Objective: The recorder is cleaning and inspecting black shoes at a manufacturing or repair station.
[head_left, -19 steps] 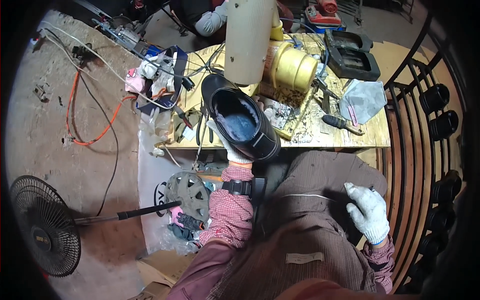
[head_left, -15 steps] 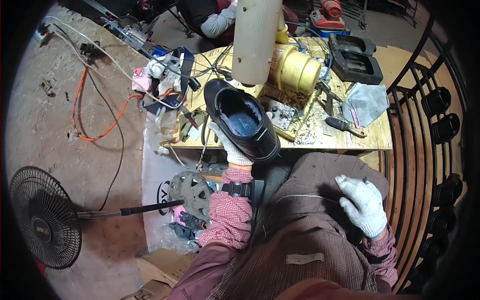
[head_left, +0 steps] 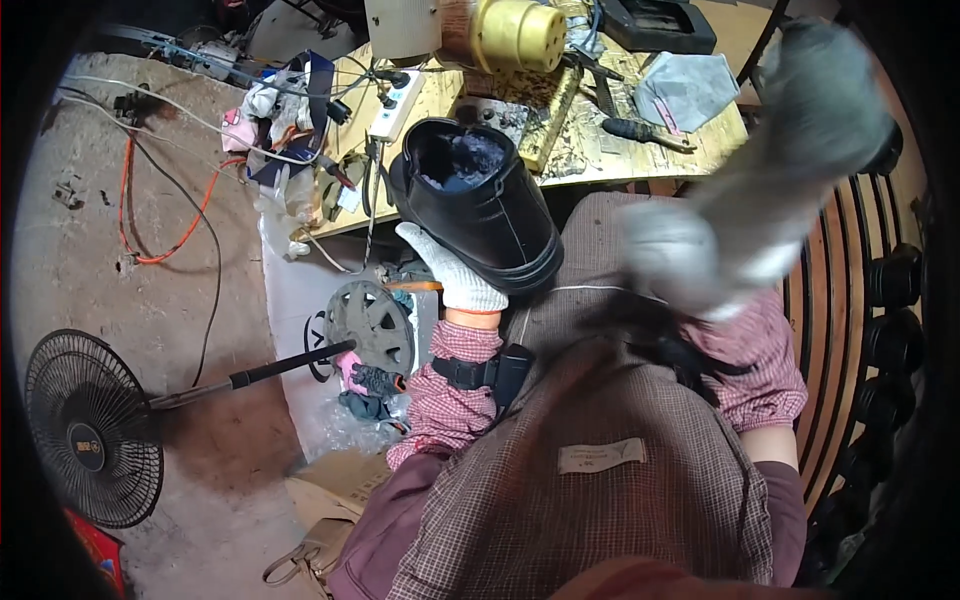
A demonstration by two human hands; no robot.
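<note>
The left hand [head_left: 465, 275], in a white knitted glove with a ribbed cuff, supports a black boot [head_left: 505, 225] from below and from the left. Its thumb lies along the boot's side; the other fingers are hidden beneath, so how tightly they are curled I cannot tell. The boot sits tilted at the near edge of the counter [head_left: 600, 150], in front of the person's lap. Its outside is smooth and faintly glossy, with a seam running down toward ridged bands at the rounded lower end; the oval opening shows a fluffy, bluish-grey lining.

The right hand [head_left: 680, 255], also in a white glove, is a blur above the lap at the right. Next to it — apparently in its grasp, though the smear makes this uncertain — is a long, rounded grey object [head_left: 820, 120]. How far those fingers are open I cannot tell.

The counter is yellowish wood, blotched with dark stains. On it lie a flat, angular piece of grey cloth [head_left: 690, 88], a tool with a dark wrapped handle [head_left: 645, 132], a white oblong power strip [head_left: 396, 105] and a stepped yellow cylinder [head_left: 520, 35].

A checked brown apron [head_left: 600, 520] covers the lap. At far left stands a round fan [head_left: 90, 430] with a fine wire grille.
</note>
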